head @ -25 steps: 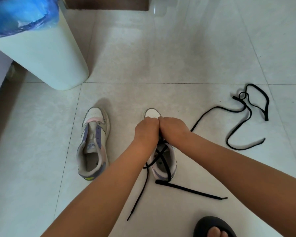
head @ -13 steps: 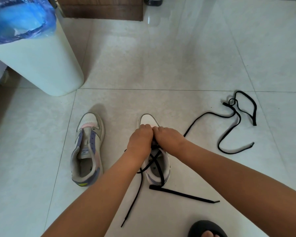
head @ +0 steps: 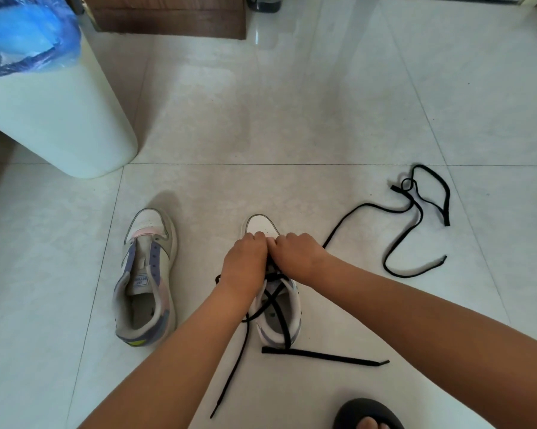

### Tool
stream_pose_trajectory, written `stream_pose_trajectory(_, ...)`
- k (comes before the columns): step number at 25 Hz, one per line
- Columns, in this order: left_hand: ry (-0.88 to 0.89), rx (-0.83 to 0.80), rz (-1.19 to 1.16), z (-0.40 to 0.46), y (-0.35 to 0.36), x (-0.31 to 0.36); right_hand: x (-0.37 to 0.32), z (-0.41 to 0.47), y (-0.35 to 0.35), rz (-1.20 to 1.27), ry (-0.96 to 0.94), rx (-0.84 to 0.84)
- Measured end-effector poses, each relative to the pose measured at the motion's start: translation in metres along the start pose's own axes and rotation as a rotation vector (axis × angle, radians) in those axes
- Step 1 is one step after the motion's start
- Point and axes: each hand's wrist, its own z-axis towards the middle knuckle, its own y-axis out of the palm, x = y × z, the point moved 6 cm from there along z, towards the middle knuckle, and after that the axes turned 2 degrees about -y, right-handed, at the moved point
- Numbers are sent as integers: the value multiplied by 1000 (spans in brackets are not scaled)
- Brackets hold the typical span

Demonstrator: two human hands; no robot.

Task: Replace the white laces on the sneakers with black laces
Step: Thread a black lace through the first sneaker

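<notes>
Little has changed over the last second: both hands stay bunched together over the front of the white low-top sneaker with lilac heel trim [head: 281, 323], and only the view has drifted, so the floor scene sits slightly lower and nearer than before. The left hand [head: 245, 264] and right hand [head: 298, 255] remain knuckle to knuckle, fingers curled down onto the eyelet rows near the toe. Each grip seems to be pinching the flat black shoelace [head: 273, 301] there, though the fingertips are hidden and I cannot tell exactly what each holds.

That lace already crosses over the shoe's tongue; one tail trails toward the camera on the left, the other lies flat across the pale tiled floor [head: 323, 119] behind the heel. This suggests threading of the lowest eyelets is still under way, with most rows left.

The second sneaker, cream with purple and pink panels [head: 146, 280], sits just left, apart from the hands and with no lace visible in it. A spare black lace [head: 415, 212] lies loosely coiled on the floor to the right, untouched. No white laces are visible.
</notes>
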Motion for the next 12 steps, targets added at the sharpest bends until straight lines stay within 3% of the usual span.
stream_pose_trajectory(3, 100, 27, 57, -2, 0, 3, 0, 3, -4, 17, -20, 13)
stream_pose_trajectory(8, 333, 203, -14, -6, 9, -9, 16, -6, 19, 364, 12, 46)
stream_pose_trajectory(12, 294, 334, -133, -21, 14, -16, 20, -14, 27, 559, 65, 62)
